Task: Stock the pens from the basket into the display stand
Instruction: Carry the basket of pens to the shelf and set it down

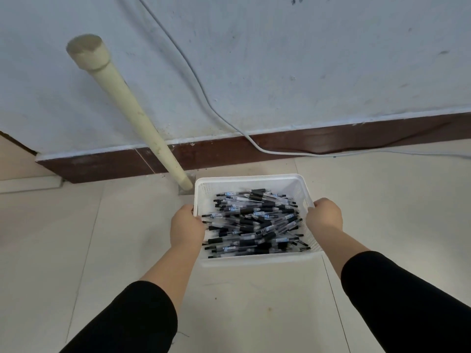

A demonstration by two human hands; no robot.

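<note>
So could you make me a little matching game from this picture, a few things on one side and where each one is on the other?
Things:
1. white perforated plastic basket
2. clear pens with black grips
3. cream plastic pipe
4. grey cable

Places:
A. trailing down the wall onto the floor
B. piled inside the basket
C. held at its sides by the left hand and right hand
D. rising from the floor beside the basket

Pairs: 1-C, 2-B, 3-D, 4-A

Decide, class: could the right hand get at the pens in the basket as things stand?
Probably yes, once it lets go: the right hand grips the white basket's rim, the pens lie uncovered beside it, and the basket's top is open.
</note>
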